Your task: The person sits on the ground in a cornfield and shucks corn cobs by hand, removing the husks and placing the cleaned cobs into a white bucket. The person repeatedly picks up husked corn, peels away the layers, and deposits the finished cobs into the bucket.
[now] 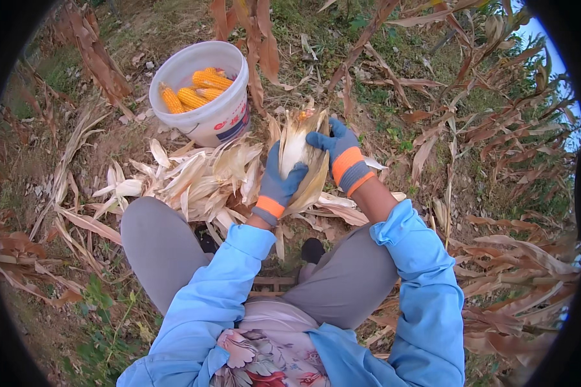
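Both my hands wear grey-blue work gloves with orange cuffs. An ear of corn in dry, pale husks [296, 145] stands upright between them, with a few orange kernels showing at its top. My left hand [282, 180] grips the lower left side of the ear, thumb across the front. On the upper right, my right hand [335, 140] holds the husk at the ear's edge. Most of the cob is hidden inside the husk. Beyond my left hand, a white plastic bucket [198, 121] holds several husked orange corn cobs [192, 98].
A heap of stripped corn husks [189, 181] lies on the ground before my knees and below the bucket. Dry corn stalks and leaves [465, 126] stand and hang to the right, with more at the upper left. Green weeds [101, 309] grow at the lower left.
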The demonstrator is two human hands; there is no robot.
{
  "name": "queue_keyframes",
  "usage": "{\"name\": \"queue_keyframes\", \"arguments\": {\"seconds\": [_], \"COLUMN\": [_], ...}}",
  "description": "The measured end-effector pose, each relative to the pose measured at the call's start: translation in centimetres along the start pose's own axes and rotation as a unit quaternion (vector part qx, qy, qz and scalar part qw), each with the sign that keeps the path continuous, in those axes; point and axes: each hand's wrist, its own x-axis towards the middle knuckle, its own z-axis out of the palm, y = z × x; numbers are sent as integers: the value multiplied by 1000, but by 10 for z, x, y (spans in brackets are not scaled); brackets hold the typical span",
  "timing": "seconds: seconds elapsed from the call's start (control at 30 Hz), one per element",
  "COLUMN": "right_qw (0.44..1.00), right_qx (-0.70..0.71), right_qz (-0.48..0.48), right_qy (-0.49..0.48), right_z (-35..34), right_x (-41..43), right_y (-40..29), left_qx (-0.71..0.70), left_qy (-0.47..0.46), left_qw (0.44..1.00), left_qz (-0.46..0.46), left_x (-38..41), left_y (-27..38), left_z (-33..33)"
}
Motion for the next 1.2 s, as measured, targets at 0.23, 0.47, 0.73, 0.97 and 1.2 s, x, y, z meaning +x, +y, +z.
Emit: {"name": "queue_keyframes", "arguments": {"seconds": [0.23, 0.47, 0.73, 0.97, 1.2], "right_qw": [994, 993, 985, 976, 940], "right_qx": [40, 43, -23, -61, -194], "right_qz": [-25, -21, 23, 3, -10], "right_qy": [-102, -106, -169, -208, -279], "right_z": [35, 39, 35, 32, 35], "right_x": [-21, -26, -38, -46, -64], "right_y": [16, 35, 26, 28, 34], "left_qx": [-111, -375, -495, -518, -571], "left_qy": [21, -63, -172, -187, -127], "left_qw": [992, 916, 817, 785, 730], "left_qz": [-60, -131, -239, -283, -354], "left_x": [4, -11, -8, -12, -14], "left_y": [-26, -14, -11, -11, -28], "left_z": [-28, -45, -57, -50, -47]}}
